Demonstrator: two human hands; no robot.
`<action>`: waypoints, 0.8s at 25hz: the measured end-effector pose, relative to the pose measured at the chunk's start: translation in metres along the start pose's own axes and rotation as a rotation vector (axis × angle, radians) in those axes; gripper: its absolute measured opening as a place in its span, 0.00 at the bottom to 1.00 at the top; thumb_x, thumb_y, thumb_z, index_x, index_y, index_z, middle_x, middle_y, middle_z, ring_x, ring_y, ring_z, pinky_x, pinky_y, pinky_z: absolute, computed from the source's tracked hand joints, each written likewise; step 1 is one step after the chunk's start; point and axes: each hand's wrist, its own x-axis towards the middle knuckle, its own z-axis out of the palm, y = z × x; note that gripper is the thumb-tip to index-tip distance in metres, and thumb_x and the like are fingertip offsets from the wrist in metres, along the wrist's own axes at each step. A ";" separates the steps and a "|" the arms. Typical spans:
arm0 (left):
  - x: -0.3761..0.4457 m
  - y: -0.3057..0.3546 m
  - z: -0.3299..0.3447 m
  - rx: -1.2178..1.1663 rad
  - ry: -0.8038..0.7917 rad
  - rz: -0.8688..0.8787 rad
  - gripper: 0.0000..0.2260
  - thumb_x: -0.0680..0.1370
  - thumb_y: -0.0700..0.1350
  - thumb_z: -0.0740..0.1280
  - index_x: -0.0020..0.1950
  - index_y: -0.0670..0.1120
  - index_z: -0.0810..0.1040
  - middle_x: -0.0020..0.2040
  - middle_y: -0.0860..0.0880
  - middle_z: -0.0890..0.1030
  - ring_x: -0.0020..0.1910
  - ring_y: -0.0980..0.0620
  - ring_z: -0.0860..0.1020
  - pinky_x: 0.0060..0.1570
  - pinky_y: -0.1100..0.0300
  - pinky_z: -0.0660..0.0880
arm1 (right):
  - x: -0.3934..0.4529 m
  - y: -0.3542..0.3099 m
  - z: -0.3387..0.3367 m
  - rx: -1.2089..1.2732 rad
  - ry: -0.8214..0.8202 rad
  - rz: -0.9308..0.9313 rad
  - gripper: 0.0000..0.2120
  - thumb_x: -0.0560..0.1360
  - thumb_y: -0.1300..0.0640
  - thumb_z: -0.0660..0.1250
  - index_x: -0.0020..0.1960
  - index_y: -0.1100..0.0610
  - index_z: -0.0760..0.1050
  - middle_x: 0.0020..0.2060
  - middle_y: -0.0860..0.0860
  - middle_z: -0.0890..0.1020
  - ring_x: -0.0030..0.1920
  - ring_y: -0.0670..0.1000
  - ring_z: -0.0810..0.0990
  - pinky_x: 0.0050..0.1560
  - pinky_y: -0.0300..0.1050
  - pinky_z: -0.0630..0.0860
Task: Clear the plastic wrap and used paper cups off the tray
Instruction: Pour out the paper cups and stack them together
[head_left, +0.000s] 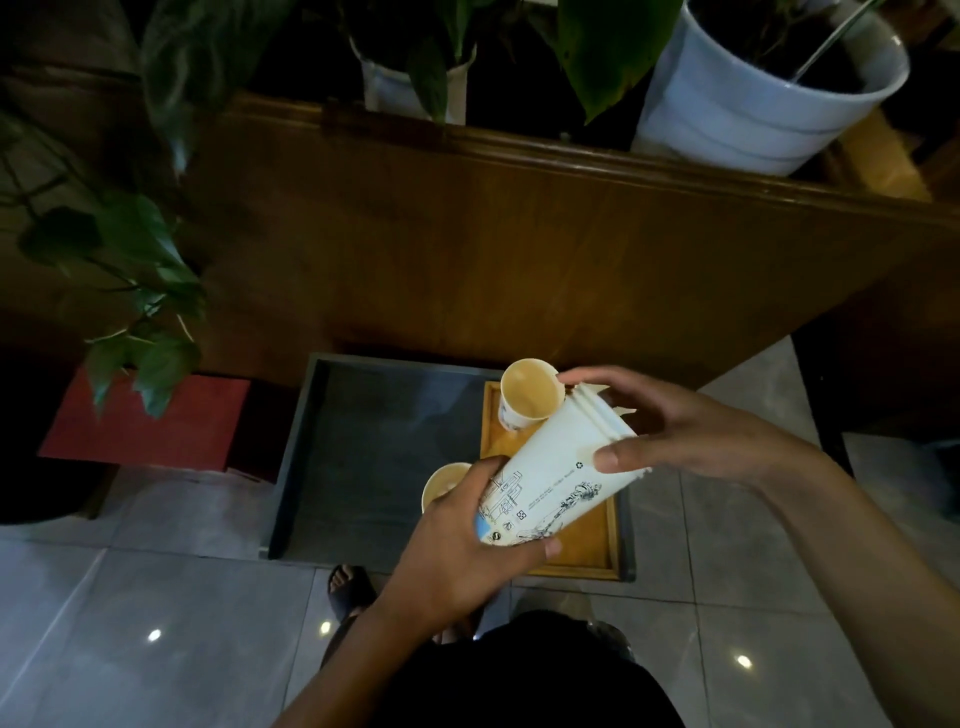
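Note:
A stack of nested white paper cups (556, 470) with black line drawings lies tilted between my hands, above the wooden tray (587, 551). My left hand (467, 551) grips the stack's bottom end. My right hand (691, 431) holds the rim end, thumb on the side and fingers over the top. One used paper cup (530, 397) stands upright at the tray's far end, just beside the stack's rims. Another used cup (441, 483) shows partly behind my left hand. I see no plastic wrap.
The wooden tray rests on a low dark glass-topped table (384, 452). Behind it runs a wooden panel (493, 234) bearing a large white plant pot (753, 114). Leafy plants (140, 291) hang at the left over a red box (150, 421). The floor is pale tile.

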 end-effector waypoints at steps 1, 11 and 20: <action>0.002 -0.001 0.000 0.010 0.008 0.010 0.28 0.66 0.64 0.77 0.60 0.75 0.65 0.56 0.71 0.75 0.57 0.69 0.74 0.43 0.71 0.77 | 0.000 -0.002 -0.001 -0.015 0.003 -0.005 0.39 0.63 0.42 0.79 0.71 0.35 0.70 0.66 0.50 0.75 0.67 0.50 0.76 0.59 0.55 0.82; 0.027 -0.061 0.003 0.799 0.132 0.028 0.47 0.65 0.74 0.65 0.77 0.54 0.53 0.76 0.49 0.60 0.75 0.47 0.58 0.74 0.48 0.62 | 0.012 -0.012 -0.017 -0.303 0.289 0.017 0.40 0.61 0.31 0.76 0.70 0.29 0.66 0.65 0.34 0.74 0.65 0.42 0.75 0.56 0.46 0.82; 0.036 -0.095 0.011 0.710 0.060 -0.007 0.40 0.74 0.61 0.69 0.79 0.49 0.54 0.75 0.48 0.61 0.73 0.49 0.61 0.72 0.52 0.65 | 0.053 0.001 -0.033 -0.473 0.505 0.016 0.36 0.67 0.37 0.77 0.70 0.30 0.64 0.68 0.46 0.74 0.66 0.52 0.73 0.51 0.45 0.75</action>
